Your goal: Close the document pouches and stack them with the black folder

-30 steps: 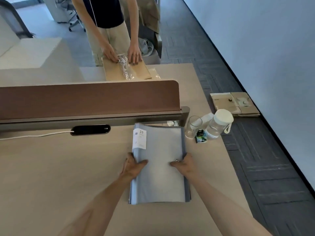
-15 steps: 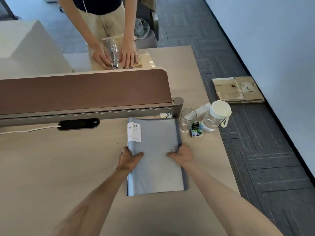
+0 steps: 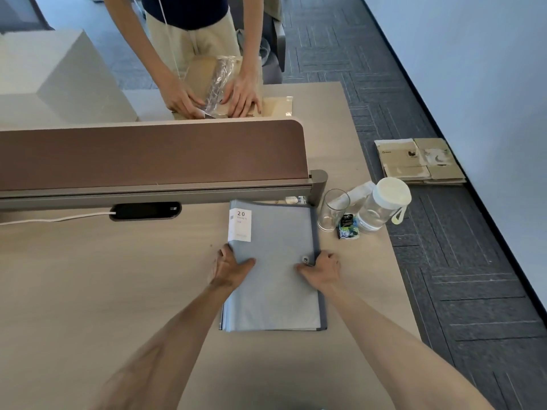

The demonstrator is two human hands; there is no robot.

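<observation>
A stack of grey-blue document pouches (image 3: pixel 275 270) lies flat on the wooden desk (image 3: pixel 88 276), with a white label reading 20 at its upper left corner. A metal snap button (image 3: pixel 305 258) sits at the stack's right edge. My left hand (image 3: pixel 229 266) grips the left edge, thumb on top. My right hand (image 3: pixel 321 269) holds the right edge just beside the snap, thumb pressing on the top pouch. A darker edge shows along the right and bottom of the stack; I cannot tell whether it is the black folder.
An empty glass (image 3: pixel 333 210), a clear bottle with a white lid (image 3: pixel 381 204) and a small packet (image 3: pixel 347 229) stand right of the stack. A brown divider panel (image 3: pixel 148 155) runs behind it. Another person (image 3: pixel 195 34) handles a package beyond. Flattened cardboard (image 3: pixel 420 161) lies on the floor.
Both hands keep their hold on the stack's edges. My right thumb has shifted closer to the snap. The view has tilted down, so the stack sits lower in the frame.
</observation>
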